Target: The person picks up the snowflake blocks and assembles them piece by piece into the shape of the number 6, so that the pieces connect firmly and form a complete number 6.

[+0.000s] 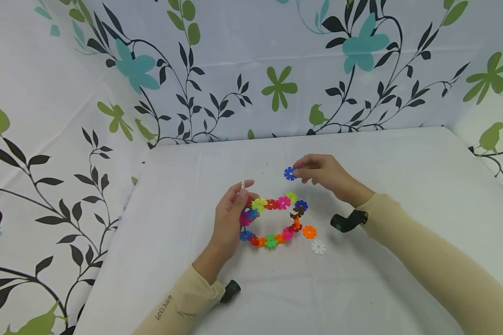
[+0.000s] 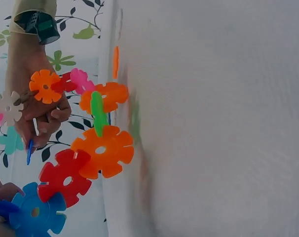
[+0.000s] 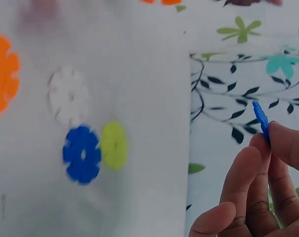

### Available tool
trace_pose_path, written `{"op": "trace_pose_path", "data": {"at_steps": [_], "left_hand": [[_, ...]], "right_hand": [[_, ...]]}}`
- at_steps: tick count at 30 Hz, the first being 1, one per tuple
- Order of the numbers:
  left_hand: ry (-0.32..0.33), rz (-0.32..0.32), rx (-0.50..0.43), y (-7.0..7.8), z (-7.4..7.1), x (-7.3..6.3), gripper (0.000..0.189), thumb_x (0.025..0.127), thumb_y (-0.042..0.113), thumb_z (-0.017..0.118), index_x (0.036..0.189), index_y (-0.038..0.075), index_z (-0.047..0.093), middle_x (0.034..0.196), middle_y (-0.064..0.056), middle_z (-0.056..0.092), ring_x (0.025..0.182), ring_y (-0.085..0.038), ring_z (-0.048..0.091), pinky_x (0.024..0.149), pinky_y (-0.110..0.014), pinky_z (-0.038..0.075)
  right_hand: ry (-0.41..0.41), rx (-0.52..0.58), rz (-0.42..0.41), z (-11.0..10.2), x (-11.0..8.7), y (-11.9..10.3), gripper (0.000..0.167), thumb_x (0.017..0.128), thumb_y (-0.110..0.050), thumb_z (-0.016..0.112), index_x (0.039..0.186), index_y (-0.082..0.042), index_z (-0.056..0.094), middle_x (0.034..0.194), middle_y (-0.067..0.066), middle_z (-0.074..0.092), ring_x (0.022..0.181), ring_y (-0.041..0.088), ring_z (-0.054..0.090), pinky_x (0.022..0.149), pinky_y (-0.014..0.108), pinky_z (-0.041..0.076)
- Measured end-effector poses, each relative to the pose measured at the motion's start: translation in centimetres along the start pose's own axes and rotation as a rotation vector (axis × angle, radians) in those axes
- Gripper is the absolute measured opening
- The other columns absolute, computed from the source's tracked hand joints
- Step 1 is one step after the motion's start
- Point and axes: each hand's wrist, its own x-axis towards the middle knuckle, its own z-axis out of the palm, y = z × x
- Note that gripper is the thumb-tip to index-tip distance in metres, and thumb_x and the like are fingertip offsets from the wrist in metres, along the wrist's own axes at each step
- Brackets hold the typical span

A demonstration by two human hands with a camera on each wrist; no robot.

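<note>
A looped chain of notched plastic flower discs in many colours hangs from my left hand. Fingers and thumb grip its left end, where a thin white disc stands edge-on at the fingertips. In the left wrist view a blue disc of the chain sits against the fingers, linked to a red disc. Above the loop's far right part, my right hand pinches a single dark blue disc between thumb and fingertips. Its thin edge shows in the right wrist view, apart from the chain.
Just right of the loop are an orange disc and a white disc. A white cloth covers the table. Behind it hangs a leaf-patterned curtain. Black wrist cameras sit on both sleeves, one being the right camera.
</note>
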Motion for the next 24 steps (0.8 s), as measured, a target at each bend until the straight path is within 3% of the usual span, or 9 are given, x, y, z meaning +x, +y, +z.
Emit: {"op": "trace_pose_path", "data": {"at_steps": [5, 8, 13, 24], "left_hand": [[-0.097, -0.182, -0.111, 0.4, -0.2, 0.3, 0.051, 0.102, 0.049, 0.055, 0.142, 0.019, 0.057, 0.127, -0.020, 0.059, 0.107, -0.024, 0.059, 0.083, -0.032, 0.057], [-0.171, -0.245, -0.114, 0.6, -0.4, 0.3, 0.052, 0.102, 0.049, 0.054, 0.142, 0.017, 0.057, 0.127, -0.022, 0.058, 0.107, -0.023, 0.059, 0.083, -0.031, 0.056], [-0.238, -0.266, -0.077, 0.5, -0.6, 0.2, 0.050, 0.103, 0.046, 0.053, 0.143, 0.017, 0.058, 0.129, -0.023, 0.057, 0.111, -0.023, 0.058, 0.084, -0.031, 0.055], [-0.270, -0.250, -0.077, 0.2, -0.8, 0.3, 0.054, 0.102, 0.048, 0.054, 0.143, 0.012, 0.059, 0.132, -0.026, 0.055, 0.113, -0.024, 0.058, 0.086, -0.030, 0.054]], "right_hand": [[-0.038, 0.034, -0.031, 1.0, -0.9, -1.8, 0.036, 0.097, -0.031, 0.069, 0.125, -0.009, 0.065, 0.113, 0.009, 0.071, 0.100, 0.030, 0.064, 0.096, 0.054, 0.046], [-0.055, 0.038, -0.067, 1.6, -1.4, -2.9, 0.033, 0.098, -0.029, 0.068, 0.125, -0.010, 0.065, 0.109, 0.010, 0.073, 0.096, 0.030, 0.065, 0.091, 0.049, 0.048], [-0.066, 0.026, -0.120, 2.8, -2.2, -4.4, 0.029, 0.098, -0.026, 0.068, 0.122, -0.011, 0.067, 0.097, 0.009, 0.075, 0.089, 0.028, 0.067, 0.082, 0.041, 0.049], [-0.052, -0.032, -0.289, 4.3, -3.0, -5.2, 0.024, 0.096, -0.021, 0.072, 0.117, -0.009, 0.069, 0.089, 0.005, 0.073, 0.081, 0.025, 0.068, 0.086, 0.044, 0.055]]}}
